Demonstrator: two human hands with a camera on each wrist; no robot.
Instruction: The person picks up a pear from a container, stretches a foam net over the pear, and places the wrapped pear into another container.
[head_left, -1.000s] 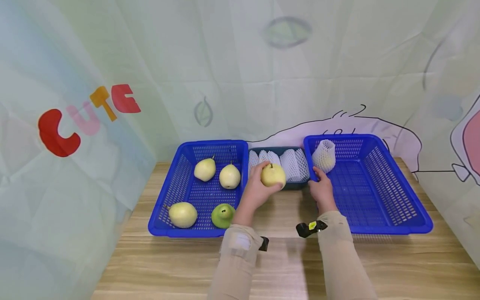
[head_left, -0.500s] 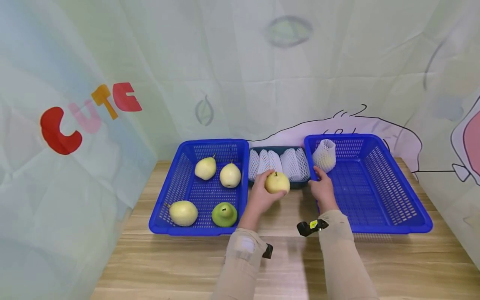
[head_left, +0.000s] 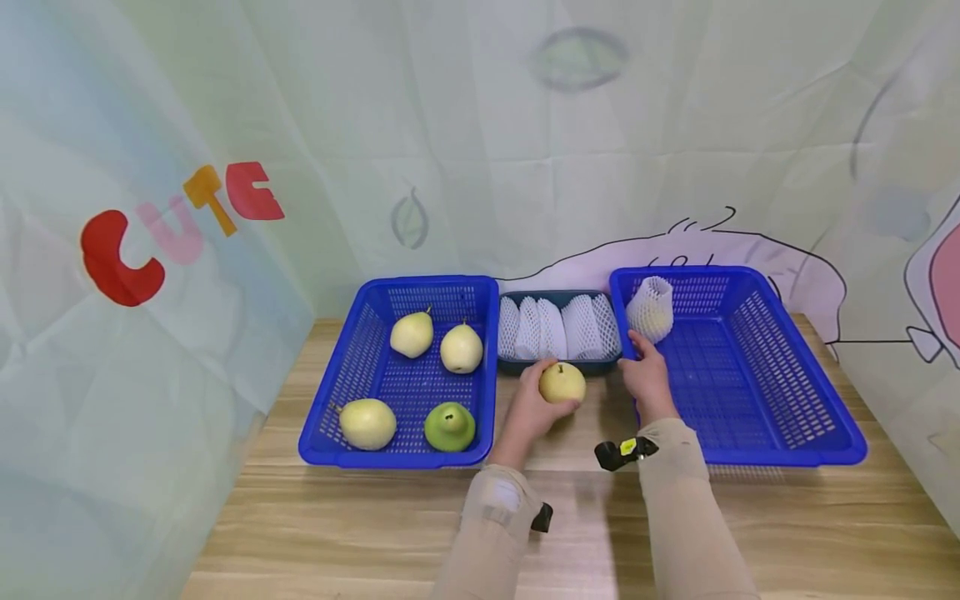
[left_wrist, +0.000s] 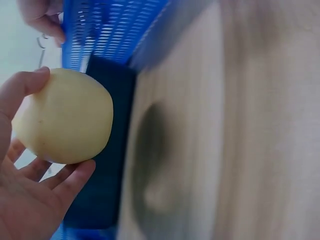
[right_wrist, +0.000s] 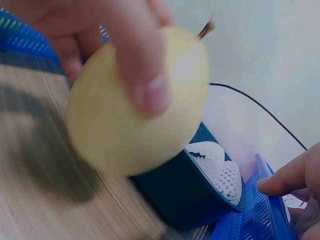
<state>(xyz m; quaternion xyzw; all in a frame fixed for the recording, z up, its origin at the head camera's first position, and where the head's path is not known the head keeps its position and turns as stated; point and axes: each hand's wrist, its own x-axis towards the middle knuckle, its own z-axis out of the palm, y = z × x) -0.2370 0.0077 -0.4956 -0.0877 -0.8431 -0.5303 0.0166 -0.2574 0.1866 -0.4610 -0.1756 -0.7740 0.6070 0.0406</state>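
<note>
My left hand (head_left: 531, 414) grips a pale yellow pear (head_left: 566, 383), thumb on one side and fingers on the other. Its stalk points up, and a separate shadow falls on the wood below in the left wrist view. Right behind it stands a dark teal box (head_left: 555, 367) filled with white foam net sleeves (head_left: 581, 329). My right hand (head_left: 648, 382) holds the left rim of the right-hand blue basket (head_left: 780, 457), the thumb outside in the right wrist view. Inside that basket, near my fingers, a pear in a foam net sleeve (head_left: 651, 315) leans at the back left corner.
On the left, another blue basket (head_left: 360, 459) holds several loose pears, one of them a green pear (head_left: 450, 428). All the containers stand on a wooden table (head_left: 322, 533). A printed cloth (head_left: 480, 150) hangs close behind them.
My left hand has brought the pear toward me and slightly right, from over the teal box to just in front of it. The right hand stays on the basket rim.
</note>
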